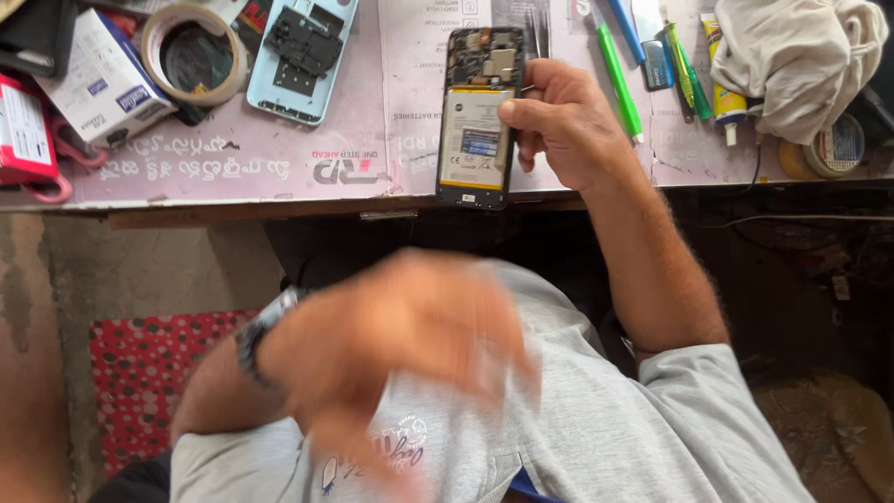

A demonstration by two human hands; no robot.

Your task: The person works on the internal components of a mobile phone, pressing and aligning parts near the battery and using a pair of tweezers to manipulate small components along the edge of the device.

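My right hand holds an opened black phone at the front edge of the pink mat. The phone's back is off, so its white battery and circuit board show. My thumb lies across the battery and my fingers wrap the phone's right side. My left hand, with a watch on its wrist, hangs blurred in front of my grey shirt, well below the table edge. I cannot tell whether its fingers hold anything. A light blue phone back cover with a black part on it lies to the left.
On the table's left stand a tape roll, a white box and a red item. To the right lie green and blue pens, a glue tube, a crumpled cloth and another tape roll.
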